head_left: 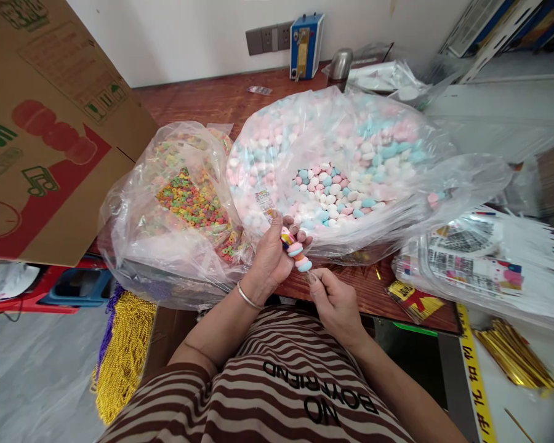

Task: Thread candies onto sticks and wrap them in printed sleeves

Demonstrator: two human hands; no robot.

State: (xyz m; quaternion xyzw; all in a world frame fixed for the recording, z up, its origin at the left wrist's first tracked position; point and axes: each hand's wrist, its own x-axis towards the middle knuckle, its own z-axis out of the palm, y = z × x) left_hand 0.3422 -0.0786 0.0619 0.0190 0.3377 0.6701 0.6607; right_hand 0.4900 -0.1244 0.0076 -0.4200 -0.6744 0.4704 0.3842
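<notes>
My left hand is closed around the upper part of a stack of candies, in pink, light blue and orange pieces with a small colourful printed piece at its top. The stack slants down toward my right hand, whose thumb and finger pinch together right at its lower end. What thin part lies between those fingertips is mostly hidden. Just beyond my hands is a big clear bag of pink, white and blue candies. Left of it stands an open clear bag of small coloured rings.
A cardboard box stands at the left. On the wooden table are a blue device and a metal-topped container. Printed plastic packets, a yellow packet and gold twist ties lie to the right. Yellow beaded strands hang at lower left.
</notes>
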